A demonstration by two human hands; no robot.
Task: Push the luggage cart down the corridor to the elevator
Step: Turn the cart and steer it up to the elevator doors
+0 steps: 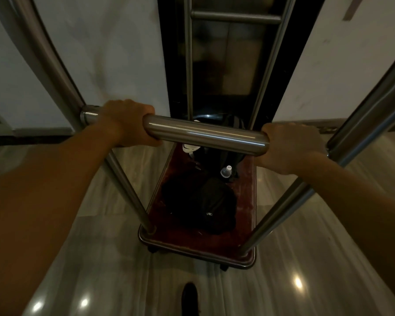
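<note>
The luggage cart has a shiny steel handle bar (205, 135) across the middle of the view and a red carpeted deck (244, 226) below it. My left hand (126, 122) grips the bar's left end and my right hand (292, 147) grips its right end. Black bags (201, 204) and a clear water bottle (226, 171) lie on the deck. Straight ahead, beyond the cart's far uprights, stand the dark-framed elevator doors (228, 58), which look closed.
Pale marble walls (114, 53) flank the elevator on both sides. The floor (306, 258) is glossy grey tile with light reflections. My dark shoe (189, 297) shows just behind the cart's near edge. Steel uprights (360, 142) rise left and right.
</note>
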